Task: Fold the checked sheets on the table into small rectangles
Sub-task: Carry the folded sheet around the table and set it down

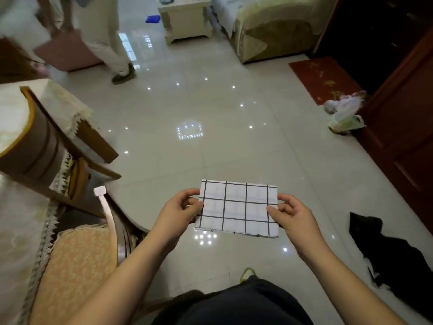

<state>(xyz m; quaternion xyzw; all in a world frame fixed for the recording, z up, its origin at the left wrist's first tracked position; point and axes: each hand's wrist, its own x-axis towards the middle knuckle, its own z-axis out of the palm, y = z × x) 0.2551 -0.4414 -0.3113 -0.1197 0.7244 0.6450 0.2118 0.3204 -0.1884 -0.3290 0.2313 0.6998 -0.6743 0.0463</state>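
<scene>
The person's left hand (185, 206) pinches the left edge of the checked sheet (236, 208) between thumb and curled fingers, and the right hand (289, 215) pinches the right edge in the same way. The sheet is held in the air above the tiled floor (210, 113), in front of the body and well clear of the table (14, 118) at the left. It is already a small, flat rectangle, with stacked layers showing along its lower edge, so the folding of this piece appears complete or within one fold of it. What remains, by judgement, is to set it down. No other checked sheet is visible, so the remaining count cannot be told. A chair (77, 259) stands beside the table, with a dark cloth (393, 259) on the floor at the right.
</scene>
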